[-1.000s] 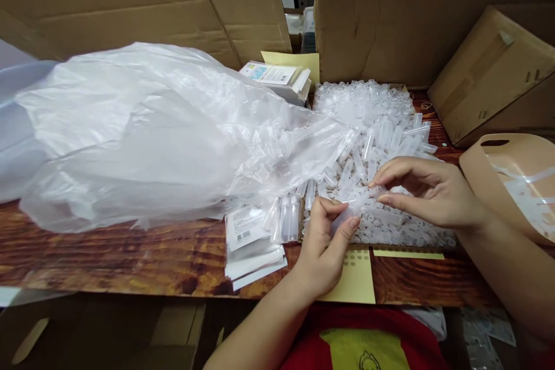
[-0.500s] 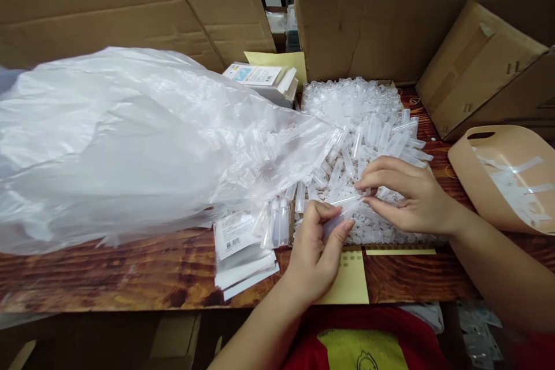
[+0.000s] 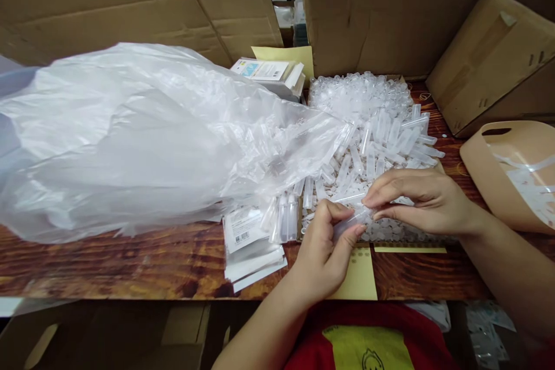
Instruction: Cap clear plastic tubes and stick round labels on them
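— 2 hands at the table's near edge: what do they hold?
— left hand [image 3: 324,248] pinches a clear tube [image 3: 352,217] by its near end; right hand [image 3: 418,199] grips the far end with fingertips.
— where's that tube?
— just above the pile of clear tubes [image 3: 373,133], beside the big plastic bag [image 3: 143,133] and the label stack [image 3: 251,248].

Tubes [image 3: 373,144] clear, whitish. Bag [image 3: 143,139] milky translucent. My shirt [image 3: 364,338] red w/ yellow patch. Table [image 3: 130,260] dark brown woodgrain. Notes [image 3: 362,277] pale yellow. Boxes [image 3: 108,6] plain tan; bin [image 3: 498,173] peach.
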`<state>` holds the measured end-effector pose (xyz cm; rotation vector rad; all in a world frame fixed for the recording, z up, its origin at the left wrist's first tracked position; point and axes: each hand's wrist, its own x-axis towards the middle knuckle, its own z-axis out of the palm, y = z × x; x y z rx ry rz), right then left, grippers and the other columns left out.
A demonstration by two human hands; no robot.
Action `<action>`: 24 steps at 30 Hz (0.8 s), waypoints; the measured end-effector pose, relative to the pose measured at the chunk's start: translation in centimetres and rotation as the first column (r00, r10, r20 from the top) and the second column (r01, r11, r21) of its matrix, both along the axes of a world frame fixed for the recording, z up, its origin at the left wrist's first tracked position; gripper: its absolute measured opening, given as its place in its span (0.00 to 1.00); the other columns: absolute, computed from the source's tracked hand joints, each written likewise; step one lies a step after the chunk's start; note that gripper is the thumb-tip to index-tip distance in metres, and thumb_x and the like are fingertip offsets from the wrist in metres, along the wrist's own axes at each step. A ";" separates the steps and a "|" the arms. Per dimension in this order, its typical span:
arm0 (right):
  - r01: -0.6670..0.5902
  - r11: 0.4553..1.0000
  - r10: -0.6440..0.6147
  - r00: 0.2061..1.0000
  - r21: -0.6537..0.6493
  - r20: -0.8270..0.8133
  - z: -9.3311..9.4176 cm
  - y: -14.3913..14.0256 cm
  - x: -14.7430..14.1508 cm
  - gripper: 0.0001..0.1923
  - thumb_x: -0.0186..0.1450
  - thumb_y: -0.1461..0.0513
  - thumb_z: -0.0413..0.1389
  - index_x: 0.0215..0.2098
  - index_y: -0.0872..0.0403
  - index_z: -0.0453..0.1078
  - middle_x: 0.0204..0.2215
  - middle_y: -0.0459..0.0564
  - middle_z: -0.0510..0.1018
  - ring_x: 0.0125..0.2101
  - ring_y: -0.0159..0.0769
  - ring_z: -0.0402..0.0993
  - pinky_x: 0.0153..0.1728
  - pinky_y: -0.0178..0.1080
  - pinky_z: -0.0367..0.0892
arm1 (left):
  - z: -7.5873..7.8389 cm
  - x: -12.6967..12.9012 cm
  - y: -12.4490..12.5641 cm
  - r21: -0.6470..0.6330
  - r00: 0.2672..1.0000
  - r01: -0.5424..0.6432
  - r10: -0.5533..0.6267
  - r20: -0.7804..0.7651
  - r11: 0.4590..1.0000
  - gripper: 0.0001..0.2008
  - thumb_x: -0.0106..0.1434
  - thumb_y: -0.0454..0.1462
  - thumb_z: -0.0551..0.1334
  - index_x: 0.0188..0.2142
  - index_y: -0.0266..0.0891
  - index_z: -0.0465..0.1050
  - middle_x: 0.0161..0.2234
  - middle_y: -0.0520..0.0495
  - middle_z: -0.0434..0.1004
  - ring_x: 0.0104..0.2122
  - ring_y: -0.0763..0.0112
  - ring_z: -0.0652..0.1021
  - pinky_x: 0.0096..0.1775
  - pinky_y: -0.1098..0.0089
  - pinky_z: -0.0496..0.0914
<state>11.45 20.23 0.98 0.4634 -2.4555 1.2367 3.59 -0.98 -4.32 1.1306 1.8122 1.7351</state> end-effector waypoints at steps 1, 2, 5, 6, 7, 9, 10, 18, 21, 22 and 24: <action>0.019 1.000 -0.019 0.999 0.013 0.030 0.0 -0.1 0.1 0.01 0.70 0.64 0.62 0.40 0.54 0.77 0.34 0.47 0.82 0.35 0.29 0.79 0.38 0.31 0.73 | 0.0 0.0 -0.1 0.005 1.000 0.015 -0.015 -0.026 1.000 0.06 0.73 0.34 0.60 0.45 0.43 0.63 0.40 0.52 0.70 0.39 0.74 0.73 0.41 0.72 0.66; 0.037 0.999 -0.039 0.996 0.030 0.080 0.1 -0.1 0.2 0.07 0.72 0.62 0.61 0.35 0.55 0.76 0.29 0.45 0.80 0.30 0.28 0.77 0.33 0.30 0.70 | 0.0 0.0 -0.1 0.005 0.998 0.030 -0.030 -0.049 1.000 0.06 0.73 0.33 0.60 0.46 0.43 0.63 0.40 0.52 0.70 0.39 0.74 0.73 0.41 0.72 0.66; 0.086 0.995 -0.095 0.961 0.045 0.258 0.4 -0.2 0.7 0.15 0.74 0.54 0.56 0.34 0.55 0.75 0.22 0.43 0.74 0.23 0.27 0.70 0.25 0.31 0.63 | 0.0 -0.1 -0.2 -0.008 0.996 0.067 -0.067 -0.058 0.998 0.07 0.73 0.34 0.60 0.46 0.43 0.62 0.40 0.52 0.69 0.38 0.74 0.72 0.41 0.72 0.65; 0.092 0.995 -0.097 0.953 0.031 0.287 0.5 -0.3 0.9 0.13 0.73 0.53 0.57 0.39 0.55 0.75 0.26 0.45 0.76 0.26 0.29 0.72 0.26 0.31 0.65 | 0.0 -0.1 -0.2 -0.007 0.996 0.077 -0.077 -0.042 0.997 0.06 0.73 0.34 0.60 0.46 0.43 0.62 0.39 0.52 0.69 0.38 0.74 0.72 0.41 0.72 0.65; 0.098 0.995 -0.100 0.949 0.020 0.299 0.6 -0.5 1.0 0.13 0.72 0.53 0.58 0.45 0.55 0.74 0.30 0.47 0.78 0.29 0.31 0.74 0.29 0.32 0.67 | 0.0 -0.1 -0.2 -0.004 0.996 0.088 -0.088 -0.020 0.996 0.06 0.74 0.34 0.59 0.46 0.43 0.62 0.40 0.51 0.69 0.38 0.74 0.72 0.41 0.71 0.65; 0.117 0.993 -0.122 0.951 0.032 0.285 0.6 -1.0 1.2 0.12 0.73 0.53 0.57 0.43 0.55 0.73 0.31 0.47 0.78 0.29 0.31 0.74 0.30 0.32 0.66 | -0.1 -0.2 -0.3 0.000 0.993 0.112 -0.112 0.030 0.994 0.05 0.74 0.35 0.59 0.45 0.43 0.61 0.40 0.51 0.68 0.39 0.73 0.71 0.42 0.70 0.65; 0.120 0.991 -0.130 0.951 0.054 0.280 0.6 -1.3 1.2 0.14 0.75 0.54 0.54 0.37 0.55 0.73 0.26 0.45 0.75 0.26 0.29 0.71 0.28 0.31 0.64 | -0.1 -0.2 -0.3 0.000 0.991 0.122 -0.122 0.050 0.993 0.05 0.75 0.36 0.59 0.45 0.43 0.61 0.40 0.50 0.68 0.39 0.72 0.71 0.42 0.69 0.65; 0.056 0.979 -0.098 0.972 0.196 0.213 0.5 -2.5 1.9 0.15 0.78 0.55 0.48 0.42 0.55 0.70 0.27 0.46 0.75 0.25 0.30 0.69 0.28 0.33 0.62 | 0.1 -0.2 -1.3 -0.060 0.945 0.196 -0.172 0.280 0.979 0.09 0.75 0.44 0.60 0.43 0.43 0.62 0.39 0.51 0.66 0.38 0.71 0.67 0.41 0.67 0.62; 0.064 0.980 -0.112 0.961 0.191 0.254 0.9 -2.4 2.0 0.15 0.77 0.52 0.48 0.47 0.56 0.69 0.32 0.48 0.77 0.29 0.32 0.71 0.30 0.34 0.63 | 0.3 -0.1 -1.3 -0.069 0.933 0.196 -0.164 0.321 0.978 0.11 0.74 0.46 0.60 0.42 0.43 0.62 0.38 0.51 0.65 0.37 0.71 0.66 0.41 0.67 0.62; 0.060 0.982 -0.107 0.958 0.180 0.265 1.0 -2.4 2.1 0.15 0.77 0.53 0.48 0.46 0.56 0.68 0.33 0.49 0.77 0.30 0.32 0.72 0.32 0.34 0.64 | 0.3 -0.1 -1.3 -0.073 0.930 0.201 -0.167 0.329 0.977 0.12 0.74 0.46 0.60 0.43 0.43 0.62 0.38 0.51 0.65 0.38 0.71 0.66 0.41 0.67 0.62; 0.060 0.985 -0.113 0.935 0.164 0.336 1.2 -2.4 2.1 0.17 0.78 0.54 0.45 0.37 0.54 0.67 0.27 0.46 0.73 0.27 0.31 0.69 0.30 0.34 0.61 | 0.2 0.1 -1.2 -0.090 0.926 0.211 -0.170 0.338 0.973 0.13 0.74 0.47 0.61 0.43 0.42 0.62 0.39 0.51 0.66 0.38 0.71 0.67 0.42 0.66 0.62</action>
